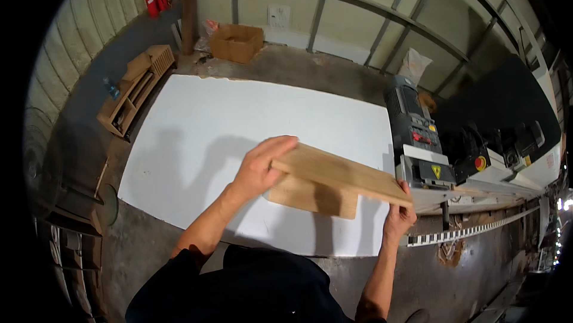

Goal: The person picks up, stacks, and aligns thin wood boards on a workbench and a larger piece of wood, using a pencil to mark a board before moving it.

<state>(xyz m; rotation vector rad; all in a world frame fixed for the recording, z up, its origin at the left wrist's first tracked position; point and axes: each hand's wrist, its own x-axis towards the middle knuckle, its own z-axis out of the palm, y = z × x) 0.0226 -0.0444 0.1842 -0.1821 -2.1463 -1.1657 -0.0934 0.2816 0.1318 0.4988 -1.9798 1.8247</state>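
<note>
A light-brown wooden board (340,170) is held up in front of me, tilted down toward the right. My left hand (262,163) grips its left end, with the fingers over the far edge and the thumb on the near side. At the board's right end my right hand (400,215) is closed on the corner from below. Partly hidden under it, a second wooden board (310,196) lies flat on the white table (197,114). The raised board casts a shadow over that lower one.
A machine with a dark motor (412,105) and a red stop button (480,163) stands against the table's right side. A low wooden shelf (128,99) is at the left. Beyond the table sit a cardboard box (237,42) and two red fire extinguishers (156,1).
</note>
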